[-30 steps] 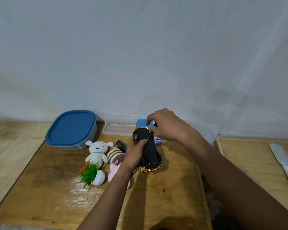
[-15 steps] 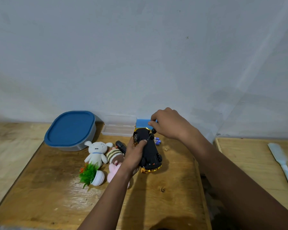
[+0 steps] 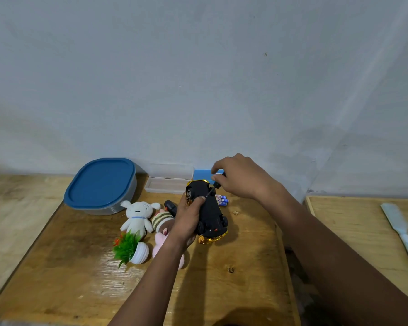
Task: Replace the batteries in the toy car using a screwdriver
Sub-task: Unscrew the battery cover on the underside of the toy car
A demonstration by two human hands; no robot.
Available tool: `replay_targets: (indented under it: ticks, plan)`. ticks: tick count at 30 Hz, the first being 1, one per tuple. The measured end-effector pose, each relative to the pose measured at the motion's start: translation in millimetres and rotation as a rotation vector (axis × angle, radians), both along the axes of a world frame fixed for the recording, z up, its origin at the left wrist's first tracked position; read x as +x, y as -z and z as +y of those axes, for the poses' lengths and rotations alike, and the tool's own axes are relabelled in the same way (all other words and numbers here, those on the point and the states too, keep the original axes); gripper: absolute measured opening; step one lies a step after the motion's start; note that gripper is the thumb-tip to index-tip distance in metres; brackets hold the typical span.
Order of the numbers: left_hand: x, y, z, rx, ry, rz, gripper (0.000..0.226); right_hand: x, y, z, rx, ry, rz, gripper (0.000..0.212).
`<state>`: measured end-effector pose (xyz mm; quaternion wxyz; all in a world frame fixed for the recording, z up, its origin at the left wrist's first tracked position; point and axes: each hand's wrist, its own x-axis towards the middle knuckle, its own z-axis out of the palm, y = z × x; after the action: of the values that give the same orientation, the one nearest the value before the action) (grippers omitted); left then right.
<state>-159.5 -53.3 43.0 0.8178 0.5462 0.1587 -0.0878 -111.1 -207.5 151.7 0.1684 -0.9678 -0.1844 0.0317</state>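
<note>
Centrally, upturned toy car (image 3: 211, 212) clasped in left grip (image 3: 189, 220), right grip (image 3: 240, 178) pinching screwdriver (image 3: 211, 190), tip on underside

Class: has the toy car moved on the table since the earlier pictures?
No. The toy car sits where it was, underside up, its far end beside the clear case at the wall, left hand holding it.

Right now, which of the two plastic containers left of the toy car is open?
The clear case by the wall: its lid stands raised behind it. The grey tub farther left is closed under a blue lid.
</note>
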Motion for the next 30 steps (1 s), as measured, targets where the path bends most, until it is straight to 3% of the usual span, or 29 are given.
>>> replay_targets:
  ticks: [5,11,15,18,20,26,30]
  plan:
    - [-0.2,-1.1,-2.8,0.009,0.013,-0.017,0.031,-2.4,-8.2,2.2,0.093,-0.132,0.070,0.054]
    - [-0.9,-2.3,-4.3,0.012,-0.006,-0.008,0.034,2.1,-2.5,3.4,-0.069,0.000,-0.069,0.031]
    - [0.3,-2.7,-3.4,-0.006,-0.007,0.003,0.033,1.5,-2.5,2.9,0.077,-0.033,-0.011,0.020]
    - [0.2,-4.1,-3.3,-0.016,-0.002,0.003,0.034,0.5,-7.8,1.2,0.144,-0.123,0.073,0.046]
    - [-0.5,-5.0,-4.2,-0.016,0.007,-0.001,0.033,0.6,-8.7,1.1,0.134,-0.148,0.089,0.052]
    - [-1.1,-7.4,-1.3,-0.046,0.005,-0.001,0.026,3.2,-2.3,1.1,-0.010,-0.005,-0.025,0.031]
    - [-2.3,-8.1,0.9,-0.066,0.011,0.005,0.028,3.0,-4.0,-0.6,0.086,-0.078,0.044,0.024]
